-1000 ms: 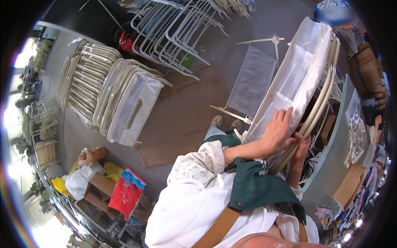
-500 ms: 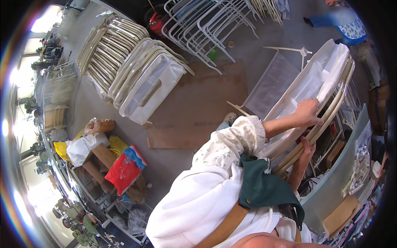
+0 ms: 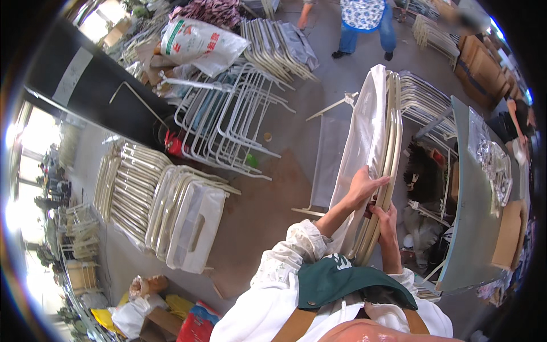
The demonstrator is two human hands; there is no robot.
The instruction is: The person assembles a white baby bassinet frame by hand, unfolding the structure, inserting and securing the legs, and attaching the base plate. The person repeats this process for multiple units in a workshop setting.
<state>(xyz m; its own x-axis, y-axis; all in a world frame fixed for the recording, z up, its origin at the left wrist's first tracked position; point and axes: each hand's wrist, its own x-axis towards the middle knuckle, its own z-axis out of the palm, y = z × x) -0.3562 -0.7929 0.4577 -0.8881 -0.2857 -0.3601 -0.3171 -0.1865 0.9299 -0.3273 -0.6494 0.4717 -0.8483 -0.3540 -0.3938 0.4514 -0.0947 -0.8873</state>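
From the head camera, the folded frames (image 3: 383,171) stand upright in front of the person, just left of the grey table (image 3: 464,228). The left hand (image 3: 364,185) curls over their white fabric side; the right hand (image 3: 389,219) clasps the rail edge just below it. Best to keep both grips tight and the bundle squared, so no frame slides out toward the table.

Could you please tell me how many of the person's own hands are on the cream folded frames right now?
2: the left hand grips the frames' wrapped edge; the right hand holds them just below.
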